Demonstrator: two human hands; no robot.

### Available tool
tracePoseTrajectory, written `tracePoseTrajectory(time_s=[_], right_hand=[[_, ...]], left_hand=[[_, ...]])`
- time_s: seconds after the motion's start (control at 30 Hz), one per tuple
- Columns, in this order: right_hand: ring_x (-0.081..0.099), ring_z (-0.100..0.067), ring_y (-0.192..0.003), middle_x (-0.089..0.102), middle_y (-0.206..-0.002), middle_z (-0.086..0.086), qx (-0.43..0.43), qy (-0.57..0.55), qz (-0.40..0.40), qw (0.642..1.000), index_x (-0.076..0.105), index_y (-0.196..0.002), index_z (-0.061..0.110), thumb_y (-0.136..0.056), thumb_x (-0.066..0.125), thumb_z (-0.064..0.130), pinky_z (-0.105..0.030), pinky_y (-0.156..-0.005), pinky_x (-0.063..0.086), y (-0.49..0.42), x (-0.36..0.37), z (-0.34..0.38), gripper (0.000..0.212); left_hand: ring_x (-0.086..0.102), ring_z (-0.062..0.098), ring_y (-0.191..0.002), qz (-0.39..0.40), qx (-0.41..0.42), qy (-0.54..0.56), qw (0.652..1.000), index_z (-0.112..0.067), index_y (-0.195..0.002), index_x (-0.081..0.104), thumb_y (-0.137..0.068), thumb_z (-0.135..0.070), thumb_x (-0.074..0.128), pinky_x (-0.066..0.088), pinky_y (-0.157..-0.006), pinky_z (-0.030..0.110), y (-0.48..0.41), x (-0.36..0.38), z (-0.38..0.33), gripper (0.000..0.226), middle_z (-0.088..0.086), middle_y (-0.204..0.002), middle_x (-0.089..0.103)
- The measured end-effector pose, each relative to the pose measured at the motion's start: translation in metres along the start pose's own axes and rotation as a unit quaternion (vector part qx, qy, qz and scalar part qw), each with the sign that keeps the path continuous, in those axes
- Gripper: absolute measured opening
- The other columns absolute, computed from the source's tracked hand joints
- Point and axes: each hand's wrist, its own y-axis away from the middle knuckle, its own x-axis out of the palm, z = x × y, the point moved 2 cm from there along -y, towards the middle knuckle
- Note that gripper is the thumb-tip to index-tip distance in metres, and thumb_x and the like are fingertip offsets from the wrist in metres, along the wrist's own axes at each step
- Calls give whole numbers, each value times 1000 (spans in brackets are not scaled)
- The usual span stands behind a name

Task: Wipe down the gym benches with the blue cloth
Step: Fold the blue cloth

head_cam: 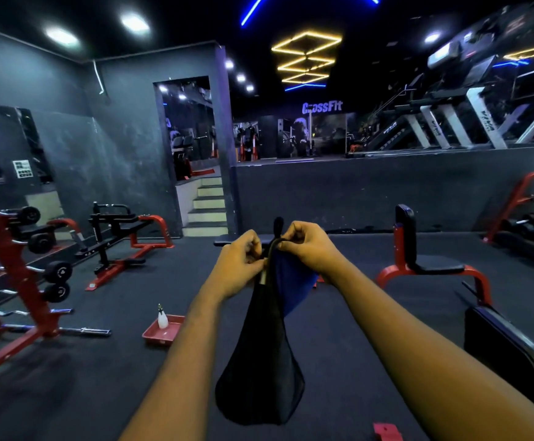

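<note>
Presently in hand: judging by the pose, the person is getting the cloth ready, and no bench is being wiped yet.
Left grip: the left grip point(243, 259) is pinching the mouth of a black mesh drawstring bag point(259, 361), fingers curling tight on the fabric.
Right grip: the right grip point(310, 246) is pinching the opposite side of the mouth, by the black cord loop. Whether it is also catching the cloth I cannot tell.
Blue cloth: the blue fabric cloth point(294, 281) is hanging just below the right grip, against the bag's upper part. Whether it is sitting inside the mesh or behind it is unclear.
Bag: it is dangling straight down beneath both grips, clear of the dark rubber floor point(106, 377).
Benches: a red-framed bench with black padded seat and upright back point(431, 265) is standing right of the right grip, well apart. A black padded bench point(507, 345) is lying lower, beside the right forearm.
Supplies: a red plastic tray point(151, 337) is sitting on the floor down-left of the left grip, carrying a white spray bottle point(163, 319).
Next move: it is probably calling for pulling the cloth free of the bag with the right grip, then carrying it to the nearest worktop pad.
</note>
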Motion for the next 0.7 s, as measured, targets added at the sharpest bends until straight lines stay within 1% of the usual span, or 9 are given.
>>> tracePoseTrajectory(time_s=[0.1,0.17,0.23,0.33,0.4,0.47,0.53,0.63,0.7], right_hand=[[69,-26,-86,71,-83,-9,6,4,-27,1000,62,-77,16,-82,77,7,-49,-83,57,1,3,-2,18],[69,-26,-85,70,-83,-8,8,-1,-37,999,60,-80,17,-81,77,6,-48,-82,57,2,5,-2,20],[68,-24,-83,69,-83,-6,6,-6,-29,1000,58,-84,18,-81,77,7,-46,-81,58,3,6,-1,22],[65,-20,-80,66,-84,-4,1,-19,-5,1000,56,-88,20,-80,76,5,-45,-81,57,4,8,-1,27],[65,-21,-81,66,-84,-4,1,-22,3,1000,55,-87,20,-80,77,4,-46,-82,57,2,6,-2,29],[63,-19,-79,64,-82,-3,4,-5,5,1000,53,-86,19,-78,80,7,-43,-81,56,1,3,-1,30],[59,-15,-76,62,-79,-2,22,34,22,999,54,-87,17,-76,85,14,-37,-77,54,2,-2,1,33],[58,-15,-76,64,-80,-3,89,135,106,981,61,-83,17,-75,86,20,-35,-76,50,6,-12,-7,27],[60,-15,-77,70,-84,-9,127,167,143,967,68,-78,15,-79,83,25,-38,-76,52,12,-20,-15,18]], left_hand=[[57,21,-63,32,-15,22,999,-13,-85,46,-86,-2,66,56,-60,48,2,0,2,23,19,-80,58],[63,25,-65,40,-33,58,997,-12,-92,47,-92,-4,62,60,-65,52,3,2,2,18,18,-80,59],[65,25,-66,42,-48,83,994,-16,-103,47,-96,-11,60,60,-67,51,5,5,-4,16,16,-78,62],[64,18,-62,36,-60,54,996,-19,-113,47,-91,-23,69,60,-59,36,3,7,-10,31,18,-79,66],[62,10,-55,25,-50,16,998,-15,-104,54,-90,-23,71,56,-52,30,-1,8,-12,24,16,-80,66],[61,8,-52,24,-38,-8,999,-14,-92,57,-93,-17,67,57,-51,33,-3,9,-13,10,15,-78,67],[62,9,-49,23,-43,-20,999,-12,-89,57,-95,-10,60,56,-50,32,-5,9,-12,7,11,-71,65],[64,18,-50,6,-58,-31,998,-7,-88,57,-95,-6,57,58,-52,39,-8,1,-7,8,15,-71,66],[63,17,-52,14,-73,-26,997,-7,-87,57,-94,-5,57,60,-57,43,-8,-6,-1,7,17,-78,66]])
